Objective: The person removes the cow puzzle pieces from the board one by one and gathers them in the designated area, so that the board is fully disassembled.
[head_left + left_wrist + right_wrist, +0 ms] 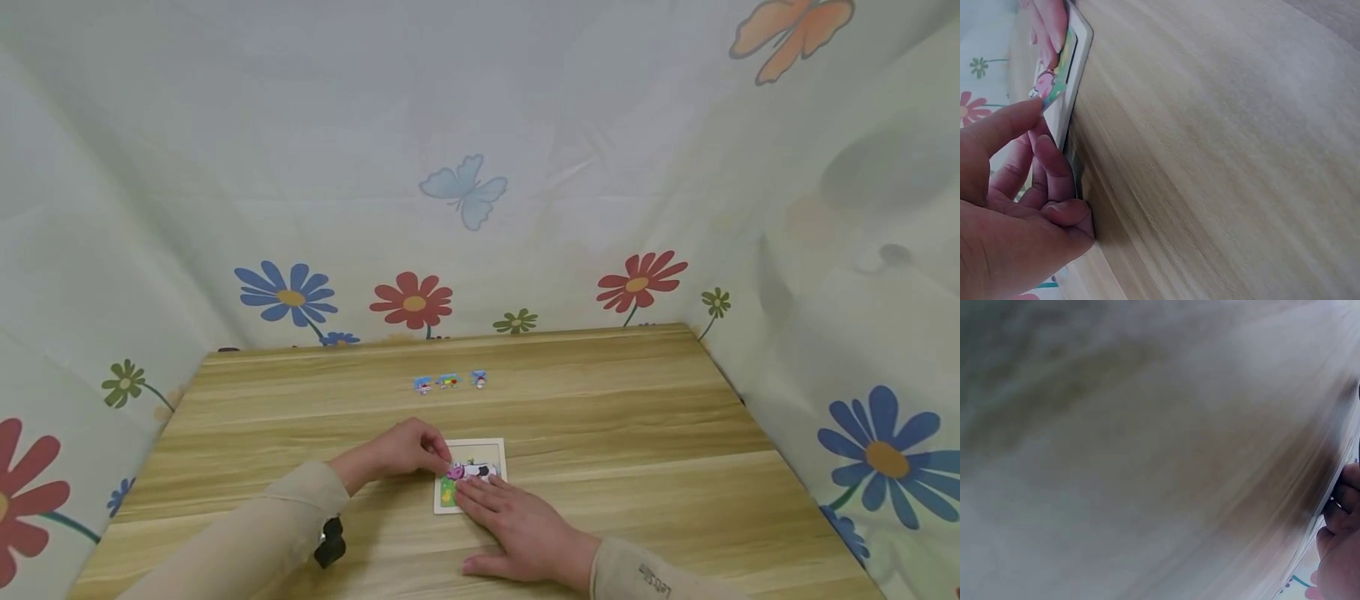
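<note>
A small jigsaw puzzle frame (472, 441) with a pale rim lies on the wooden table in the head view. Part of a picture fills its lower half: a cow-like figure with a pink snout, on green. At the frame's left side my left hand (408, 450) pinches a puzzle piece (1056, 92) with pink and green on it between thumb and forefinger; the piece is tilted up in the left wrist view. My right hand (525, 527) lies palm down with its fingers straight, fingertips pressing on the assembled pieces (480, 472) and covering the lower right of the picture.
Three loose blue-edged puzzle pieces, a left one (423, 385), a middle one (448, 381) and a right one (479, 380), lie on the table (600, 400) beyond the frame. A flower-printed cloth (540, 250) hangs around the table's back and sides.
</note>
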Demonstrator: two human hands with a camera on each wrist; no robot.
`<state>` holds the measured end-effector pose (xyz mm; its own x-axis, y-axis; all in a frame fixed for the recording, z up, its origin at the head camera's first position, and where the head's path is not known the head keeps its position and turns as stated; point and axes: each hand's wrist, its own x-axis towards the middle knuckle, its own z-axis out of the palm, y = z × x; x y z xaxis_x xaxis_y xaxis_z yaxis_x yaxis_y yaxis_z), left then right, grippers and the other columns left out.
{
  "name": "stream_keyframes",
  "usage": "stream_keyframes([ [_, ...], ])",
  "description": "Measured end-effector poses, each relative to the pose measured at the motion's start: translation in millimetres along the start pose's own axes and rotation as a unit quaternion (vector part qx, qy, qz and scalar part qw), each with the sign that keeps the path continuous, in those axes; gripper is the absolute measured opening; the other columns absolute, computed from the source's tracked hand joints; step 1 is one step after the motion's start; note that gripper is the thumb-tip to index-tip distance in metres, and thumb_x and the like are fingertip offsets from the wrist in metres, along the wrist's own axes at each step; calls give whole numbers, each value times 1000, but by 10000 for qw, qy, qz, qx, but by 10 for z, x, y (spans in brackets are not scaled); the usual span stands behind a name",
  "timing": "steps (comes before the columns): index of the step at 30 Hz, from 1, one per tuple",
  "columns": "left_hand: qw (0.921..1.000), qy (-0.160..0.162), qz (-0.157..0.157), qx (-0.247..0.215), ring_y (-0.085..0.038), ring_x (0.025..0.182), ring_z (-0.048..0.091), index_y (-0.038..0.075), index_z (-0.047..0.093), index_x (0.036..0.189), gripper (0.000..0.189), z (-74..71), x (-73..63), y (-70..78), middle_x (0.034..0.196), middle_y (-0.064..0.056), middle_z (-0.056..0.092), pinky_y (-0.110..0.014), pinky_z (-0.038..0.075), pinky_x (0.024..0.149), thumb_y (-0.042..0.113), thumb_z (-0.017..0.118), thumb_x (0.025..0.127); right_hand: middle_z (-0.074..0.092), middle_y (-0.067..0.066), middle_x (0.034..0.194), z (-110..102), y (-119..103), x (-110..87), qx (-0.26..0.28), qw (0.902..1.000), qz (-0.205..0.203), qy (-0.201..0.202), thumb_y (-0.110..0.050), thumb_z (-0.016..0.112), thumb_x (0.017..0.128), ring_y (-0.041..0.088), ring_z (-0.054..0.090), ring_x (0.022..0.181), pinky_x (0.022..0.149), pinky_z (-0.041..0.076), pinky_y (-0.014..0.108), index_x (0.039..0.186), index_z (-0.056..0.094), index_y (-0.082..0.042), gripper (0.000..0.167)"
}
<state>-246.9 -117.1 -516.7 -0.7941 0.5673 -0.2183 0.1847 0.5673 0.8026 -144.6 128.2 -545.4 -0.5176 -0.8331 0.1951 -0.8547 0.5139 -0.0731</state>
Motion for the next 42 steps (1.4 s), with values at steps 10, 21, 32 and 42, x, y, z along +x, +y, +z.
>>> stream_keyframes([
  [10,9991,110,-325,-253,-10,59,49,8,71,82,9,-1,-8,103,69,1,62,-26,39,54,14,76,79,26,7,153,4,20,0,-276,9995,-115,-125,-68,37,90,21,26,138,109,24,41,147,32,-7,84],
  [21,9997,30,-92,216,-11,66,54,14,70,82,7,-29,-6,32,74,3,65,-28,45,61,18,76,81,27,8,152,3,38,23,-361,9991,-224,-95,-67,37,90,21,27,138,109,25,42,147,32,-7,82],
  [32,9991,65,67,416,-12,68,57,16,70,82,6,-3,7,47,74,4,65,-30,46,63,19,75,81,27,6,153,3,48,-12,-398,9990,-206,-69,-65,37,92,22,26,138,108,26,42,148,29,-9,80],
  [42,9990,-44,159,426,-12,69,57,17,70,83,6,-13,-6,15,75,4,65,-29,47,63,20,74,82,30,6,151,-80,16,26,-349,9990,-201,-173,-63,37,92,21,29,137,107,27,41,146,33,-9,77],
])
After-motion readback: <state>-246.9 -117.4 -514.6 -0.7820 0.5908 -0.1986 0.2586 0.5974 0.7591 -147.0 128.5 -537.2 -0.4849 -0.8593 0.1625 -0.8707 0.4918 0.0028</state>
